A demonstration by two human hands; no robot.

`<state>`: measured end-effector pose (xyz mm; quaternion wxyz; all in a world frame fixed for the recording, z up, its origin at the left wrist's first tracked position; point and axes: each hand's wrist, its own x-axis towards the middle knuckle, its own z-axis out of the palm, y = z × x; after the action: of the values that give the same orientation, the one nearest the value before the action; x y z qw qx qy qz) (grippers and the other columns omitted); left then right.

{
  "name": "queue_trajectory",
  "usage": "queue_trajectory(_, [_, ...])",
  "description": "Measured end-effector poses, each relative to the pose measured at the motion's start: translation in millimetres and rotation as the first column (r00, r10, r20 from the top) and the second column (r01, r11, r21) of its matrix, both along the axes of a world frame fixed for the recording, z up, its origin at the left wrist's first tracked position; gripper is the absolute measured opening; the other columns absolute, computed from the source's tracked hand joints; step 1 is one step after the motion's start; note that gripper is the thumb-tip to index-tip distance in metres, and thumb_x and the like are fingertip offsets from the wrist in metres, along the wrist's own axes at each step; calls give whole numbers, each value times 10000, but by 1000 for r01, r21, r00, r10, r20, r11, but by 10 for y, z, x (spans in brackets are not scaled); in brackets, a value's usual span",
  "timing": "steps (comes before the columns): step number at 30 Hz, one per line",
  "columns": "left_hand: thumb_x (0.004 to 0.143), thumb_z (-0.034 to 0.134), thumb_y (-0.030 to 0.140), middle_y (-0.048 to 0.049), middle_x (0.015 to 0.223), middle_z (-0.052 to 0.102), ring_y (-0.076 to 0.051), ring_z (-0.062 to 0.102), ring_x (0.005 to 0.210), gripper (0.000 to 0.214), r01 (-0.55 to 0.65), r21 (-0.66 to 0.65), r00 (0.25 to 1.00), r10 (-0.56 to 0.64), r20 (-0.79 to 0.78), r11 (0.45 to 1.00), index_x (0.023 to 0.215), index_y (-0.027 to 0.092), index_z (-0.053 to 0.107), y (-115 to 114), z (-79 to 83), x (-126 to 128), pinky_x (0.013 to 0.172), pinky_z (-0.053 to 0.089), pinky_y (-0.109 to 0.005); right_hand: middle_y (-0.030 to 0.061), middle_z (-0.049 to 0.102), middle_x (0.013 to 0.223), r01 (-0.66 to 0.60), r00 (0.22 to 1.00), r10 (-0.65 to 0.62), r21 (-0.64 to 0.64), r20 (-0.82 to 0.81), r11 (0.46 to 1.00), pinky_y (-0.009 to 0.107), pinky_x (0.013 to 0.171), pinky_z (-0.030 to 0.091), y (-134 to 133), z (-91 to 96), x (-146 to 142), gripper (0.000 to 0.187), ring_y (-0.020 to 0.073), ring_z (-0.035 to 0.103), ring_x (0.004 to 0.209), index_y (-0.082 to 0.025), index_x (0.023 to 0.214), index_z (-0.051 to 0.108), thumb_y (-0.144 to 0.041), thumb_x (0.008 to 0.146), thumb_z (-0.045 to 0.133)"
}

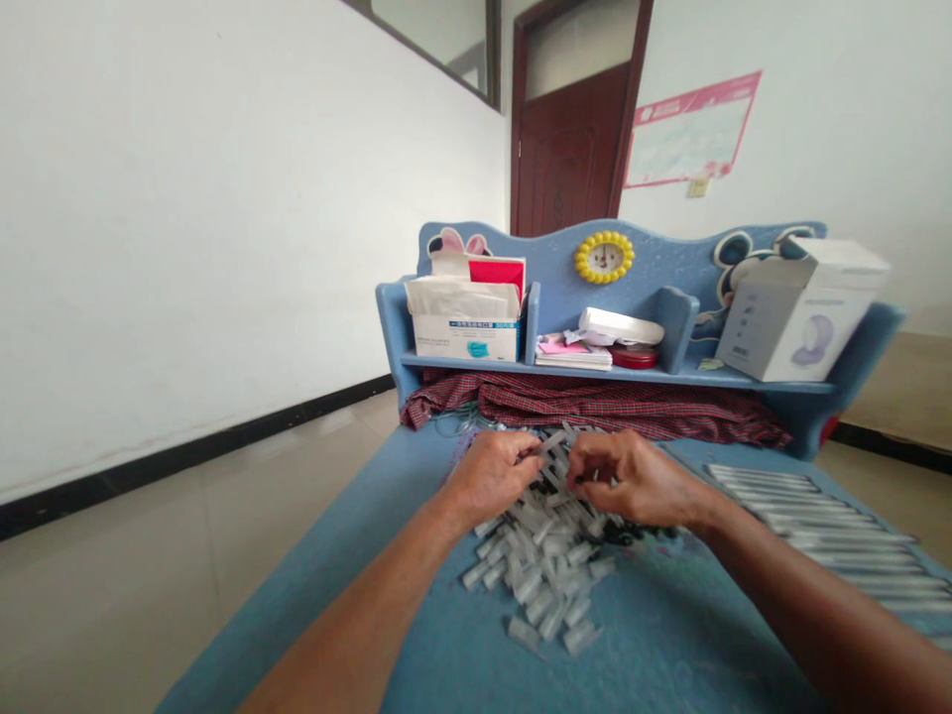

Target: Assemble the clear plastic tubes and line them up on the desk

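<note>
Over a heap of small translucent plastic caps [546, 570] on the blue desk, both my hands work close together. My left hand [492, 474] pinches one clear plastic cap [551, 442] between thumb and fingers, its free end pointing right. A short gap away, my right hand [634, 478] is closed in a pinch; a tiny dark bit shows at its fingertips, too small to name. Small black pieces [629, 534] lie under and beside my right hand, at the heap's right edge.
Long thin clear sticks [833, 535] lie in a row at the right, partly behind my right forearm. A folded checked cloth [595, 402] lies below the blue shelf [476, 363]. On the shelf stand a mask box [465, 335], papers [572, 355] and a white box [792, 322].
</note>
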<state>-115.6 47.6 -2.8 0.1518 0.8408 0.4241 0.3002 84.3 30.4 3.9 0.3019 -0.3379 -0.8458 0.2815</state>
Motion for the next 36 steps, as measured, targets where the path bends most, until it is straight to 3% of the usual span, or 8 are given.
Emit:
queue_trajectory(3, [773, 481, 172, 39, 562, 462, -94, 447, 574, 172, 6, 3, 1000, -6, -1, 1000, 626, 149, 567, -23, 13, 10, 539, 277, -210, 12, 622, 689, -9, 961, -34, -151, -276, 989, 218, 546, 417, 60, 22, 67, 53, 120, 568, 619, -154, 736, 551, -161, 693, 581])
queue_trajectory(8, [775, 476, 168, 32, 568, 474, -100, 464, 583, 183, 25, -3, 999, -25, -21, 1000, 617, 145, 565, -47, 47, 24, 544, 285, -212, -9, 581, 616, 102, 923, -136, -114, -359, 988, 209, 503, 386, 139, 35, 149, 107, 94, 504, 553, -139, 700, 629, -226, 670, 682])
queue_trajectory(23, [800, 508, 196, -15, 731, 626, -142, 570, 725, 149, 91, 36, 989, -86, -125, 995, 782, 159, 651, -31, -3, 27, 637, 370, -220, 9, 637, 700, 107, 977, -85, 105, -195, 989, 208, 591, 428, 162, -4, 137, 83, 123, 576, 658, -157, 778, 694, -165, 731, 625])
queue_trajectory(31, [812, 504, 205, -13, 678, 597, -140, 566, 698, 158, 111, 84, 960, -84, -268, 990, 692, 166, 600, -55, 15, 28, 636, 372, -224, 5, 640, 696, 97, 994, -89, 159, -56, 982, 209, 592, 419, 141, 19, 137, 85, 121, 581, 647, -160, 766, 685, -183, 750, 605])
queue_trajectory(36, [810, 498, 201, -16, 686, 601, -136, 563, 688, 167, 133, 56, 940, -108, -323, 990, 678, 167, 593, -69, 43, 28, 627, 371, -220, 3, 628, 690, 101, 995, -99, 97, -23, 990, 209, 570, 411, 142, 9, 134, 90, 120, 561, 633, -157, 744, 674, -212, 746, 604])
